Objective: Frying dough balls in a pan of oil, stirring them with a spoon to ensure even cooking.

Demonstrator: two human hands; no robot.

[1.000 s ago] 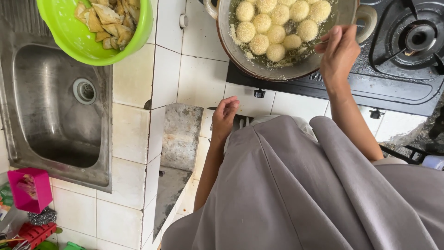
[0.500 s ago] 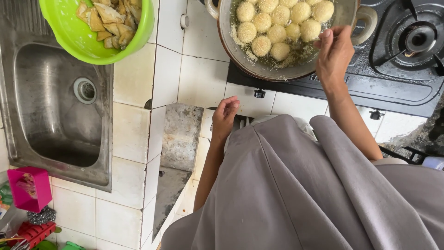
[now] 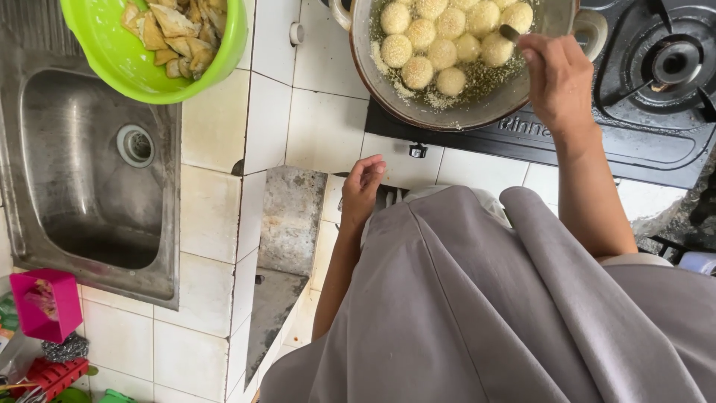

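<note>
Right hand (image 3: 556, 75) over the near rim of the pan (image 3: 447, 112), fingers curled around a utensil handle (image 3: 511, 32) slanting toward the sesame balls (image 3: 441, 54) just left; left hand (image 3: 363, 186) loosely curled, empty, well below at the counter edge.

The right hand (image 3: 556, 78) was closed round a utensil handle (image 3: 512, 33) that reached into the pan (image 3: 447, 112) on the black stove (image 3: 597, 142), where pale round balls (image 3: 440, 45) sat in oil. The left hand (image 3: 363, 186) hung loosely curled and holding nothing at the edge of the tiled counter (image 3: 328, 134), just in front of the person's grey garment (image 3: 485, 313). Off to the left a green bowl (image 3: 127, 67) of fried pieces overhung the steel sink (image 3: 82, 186), with a pink tub (image 3: 45, 306) below it.
</note>
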